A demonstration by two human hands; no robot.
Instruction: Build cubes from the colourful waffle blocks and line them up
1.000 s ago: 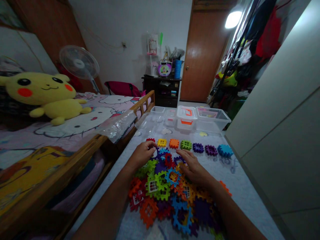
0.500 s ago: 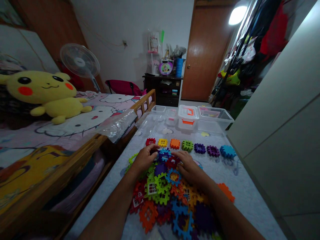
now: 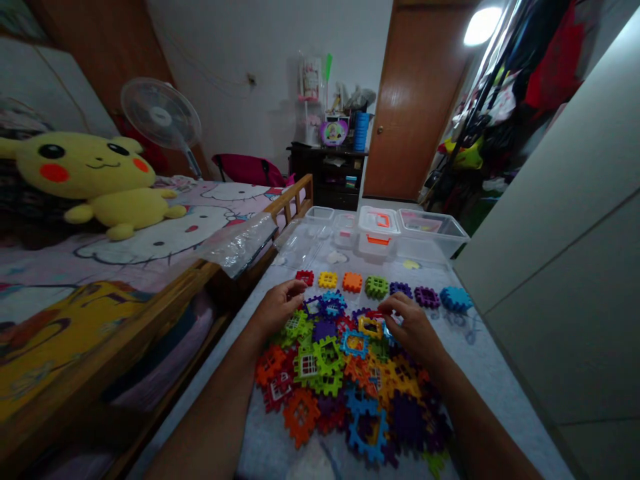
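A loose heap of toothed plastic interlocking building tiles [image 3: 327, 357] in several colours lies on the cloth-covered table between my forearms. My left hand [image 3: 277, 307] hovers at the heap's far left edge, its fingers curved and apart with nothing visible in them. Close to it lie blue and purple tiles [image 3: 333, 303]. At the heap's far right, my right hand [image 3: 410, 327] has thumb and fingers closed around the edge of a red tile [image 3: 374, 314], mostly hidden. Beneath that hand is a yellow frame tile [image 3: 370, 327].
Beyond the heap runs a row of small stacks by colour, from a red stack [image 3: 305, 277] to a blue stack [image 3: 456, 299]. Clear plastic boxes and a lidded box with orange clips [image 3: 379, 230] stand behind. A wooden bed rail [image 3: 200, 277] borders the left side.
My hands have moved apart, the left one leftward and the right one rightward. A red tile now shows at the right fingertips. More of the blue and purple tiles is uncovered.
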